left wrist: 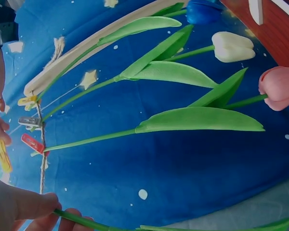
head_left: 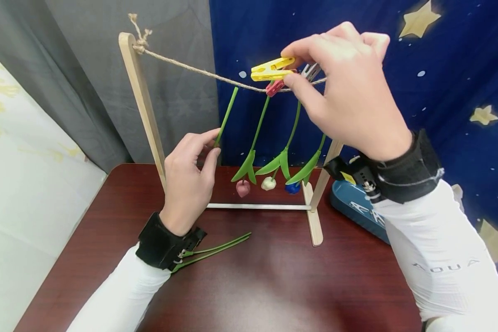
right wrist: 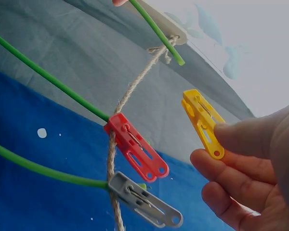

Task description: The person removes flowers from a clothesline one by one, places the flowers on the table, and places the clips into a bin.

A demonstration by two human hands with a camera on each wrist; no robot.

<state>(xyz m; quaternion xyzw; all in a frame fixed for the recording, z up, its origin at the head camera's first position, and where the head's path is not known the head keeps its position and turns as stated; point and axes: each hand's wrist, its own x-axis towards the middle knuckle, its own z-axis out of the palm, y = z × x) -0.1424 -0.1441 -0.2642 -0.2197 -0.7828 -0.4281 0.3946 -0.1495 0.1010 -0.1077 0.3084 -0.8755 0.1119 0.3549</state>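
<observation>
My left hand (head_left: 191, 177) pinches the green stem (head_left: 227, 115) of an artificial flower, its bare tip up beside the twine (head_left: 191, 69). Between thumb and fingers of my right hand (head_left: 344, 87) is a yellow clothespin (right wrist: 204, 122), held above the line. Three artificial tulips hang upside down from the twine: a pink tulip (left wrist: 279, 88), a white tulip (left wrist: 233, 47) and a blue tulip (left wrist: 202, 12). A red clothespin (right wrist: 137, 147) grips the pink one's stem, a grey clothespin (right wrist: 144, 199) the white one's, and another yellow clothespin (left wrist: 27, 101) the blue one's.
The twine runs between posts of a wooden frame (head_left: 139, 97), with a white crossbar (head_left: 257, 206) low down. More green stems (head_left: 216, 251) lie on the dark red table (head_left: 274, 286) by my left wrist. A blue case (head_left: 352, 203) sits behind my right forearm.
</observation>
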